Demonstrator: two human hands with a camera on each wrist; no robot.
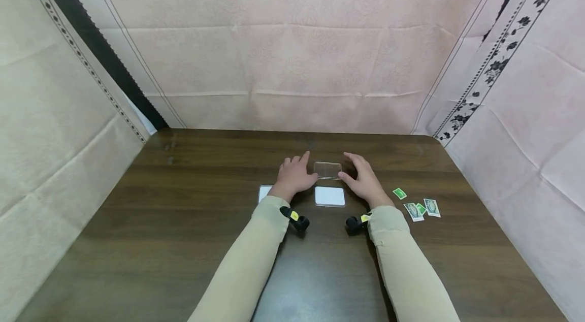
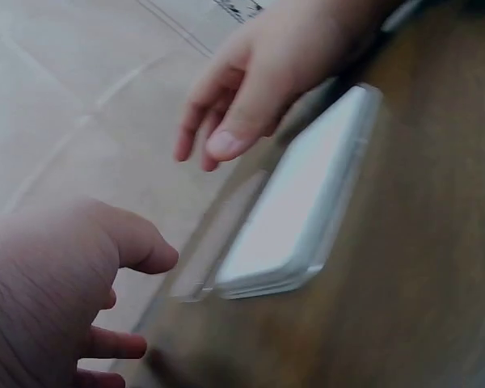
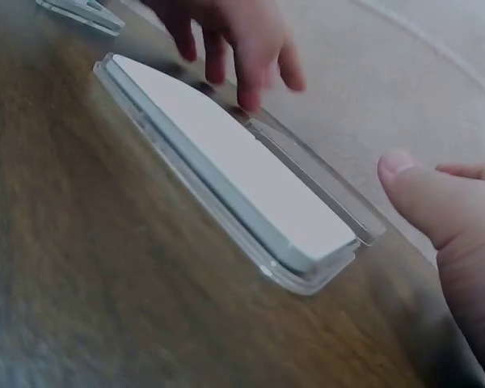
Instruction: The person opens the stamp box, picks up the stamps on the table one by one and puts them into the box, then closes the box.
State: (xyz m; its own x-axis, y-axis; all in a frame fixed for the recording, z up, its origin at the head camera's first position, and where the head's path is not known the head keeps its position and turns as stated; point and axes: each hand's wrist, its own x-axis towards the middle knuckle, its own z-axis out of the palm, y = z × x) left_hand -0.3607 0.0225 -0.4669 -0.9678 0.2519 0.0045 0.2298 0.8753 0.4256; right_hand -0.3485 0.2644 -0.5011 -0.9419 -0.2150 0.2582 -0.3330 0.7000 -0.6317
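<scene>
Clear shallow cover (image 1: 327, 170) lies flat between the two hands, wood showing through it. Left hand (image 1: 293, 174) wide, fingers spread, thumb just beside the cover's left edge; right hand (image 1: 363, 178) also wide, thumb just beside the right edge. Neither grips anything; can't tell if a fingertip makes contact. Clear case (image 3: 307, 284) sits on the person's side of the cover, between the wrists, with a white slab (image 1: 330, 196) in it. Second white-topped case (image 1: 263, 192) just left of the left wrist, partly hidden by it. Count: one cover, two cases in sight, four paper pieces. Paper is all right of the right wrist: two small green pieces (image 1: 399, 193), two larger pale cards (image 1: 431, 207). One green piece is between the cards; the other is apart, nearer the hand. Surface is a brown wood-grain table (image 1: 183, 251), running out both sides of the arms. Pale patterned cloth (image 1: 283, 58) hangs beyond the hands and to both sides, floral border (image 1: 498, 63) on the right.
</scene>
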